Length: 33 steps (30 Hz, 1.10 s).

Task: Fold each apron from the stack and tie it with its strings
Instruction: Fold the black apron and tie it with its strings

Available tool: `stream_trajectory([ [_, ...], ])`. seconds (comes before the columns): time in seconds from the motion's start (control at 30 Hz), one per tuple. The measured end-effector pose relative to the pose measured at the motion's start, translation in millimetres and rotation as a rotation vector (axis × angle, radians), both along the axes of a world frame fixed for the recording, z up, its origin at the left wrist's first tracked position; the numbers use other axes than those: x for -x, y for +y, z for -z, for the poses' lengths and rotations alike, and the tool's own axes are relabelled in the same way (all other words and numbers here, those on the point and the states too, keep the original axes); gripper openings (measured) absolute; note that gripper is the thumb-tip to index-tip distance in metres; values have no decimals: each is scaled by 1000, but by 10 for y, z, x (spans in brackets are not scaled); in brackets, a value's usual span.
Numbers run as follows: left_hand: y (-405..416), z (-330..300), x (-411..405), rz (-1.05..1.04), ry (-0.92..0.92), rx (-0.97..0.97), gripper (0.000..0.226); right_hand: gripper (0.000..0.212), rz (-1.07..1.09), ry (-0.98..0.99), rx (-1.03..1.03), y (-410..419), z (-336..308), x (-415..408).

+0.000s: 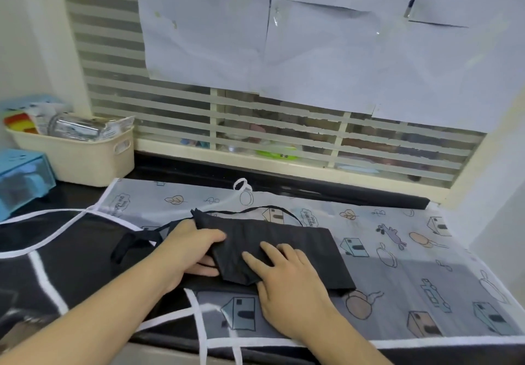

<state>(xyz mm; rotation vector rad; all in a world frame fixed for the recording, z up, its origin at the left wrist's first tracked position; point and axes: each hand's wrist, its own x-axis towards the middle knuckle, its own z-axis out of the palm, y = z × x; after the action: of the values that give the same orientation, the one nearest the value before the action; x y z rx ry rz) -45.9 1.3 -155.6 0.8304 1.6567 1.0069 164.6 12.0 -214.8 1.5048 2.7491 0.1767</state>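
Note:
A black apron (301,248), folded into a long strip, lies across a pale translucent apron (397,265) printed with houses and leaves and edged in white. My left hand (190,248) grips the strip's left end, thumb on top and fingers underneath. My right hand (287,276) rests flat on the fold's middle, fingers spread and straight. The black strings (136,244) trail off to the left in a loop, and one thin string (267,208) arcs behind the strip.
A cream plastic basket (85,163) of packets stands at the back left, a blue box (20,180) beside it. Behind the dark counter (184,166) runs a louvred window (284,126) covered with paper sheets. White apron straps (199,325) hang over the front edge.

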Motion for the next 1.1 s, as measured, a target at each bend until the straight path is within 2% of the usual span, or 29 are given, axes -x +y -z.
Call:
stream_trajectory([
  [0.03,13,8,-12,-62,3,1,28,60,2,6,27,-7,-14,-17],
  [0.1,23,-28,-25,-146,-92,1,32,65,1,11,73,-29,-58,-55],
  [0.17,45,-74,14,-154,-94,22,34,70,-3,7,156,-52,-115,-69],
  [0.27,64,-51,131,-96,57,74,23,54,-29,22,203,-81,-167,-50],
  [0.47,55,52,349,61,429,65,33,59,-41,103,306,-94,-217,-63],
  [0.57,19,77,393,111,645,60,37,57,29,292,218,-8,-285,-162],
  [0.67,-29,69,341,174,851,71,37,58,116,326,130,166,-287,-300],
  [0.73,-28,92,309,224,991,75,47,60,164,292,183,254,-194,-383],
  [0.9,-92,174,148,351,1393,163,107,60,207,167,229,297,0,-464],
  [1.0,-94,185,-10,343,1693,14,112,60,206,95,208,304,-54,-387],
  [1.03,-59,215,-56,346,1673,-98,104,60,202,86,195,309,-62,-351],
  [1.1,28,337,-154,425,1479,-285,78,60,175,103,184,313,-54,-298],
])
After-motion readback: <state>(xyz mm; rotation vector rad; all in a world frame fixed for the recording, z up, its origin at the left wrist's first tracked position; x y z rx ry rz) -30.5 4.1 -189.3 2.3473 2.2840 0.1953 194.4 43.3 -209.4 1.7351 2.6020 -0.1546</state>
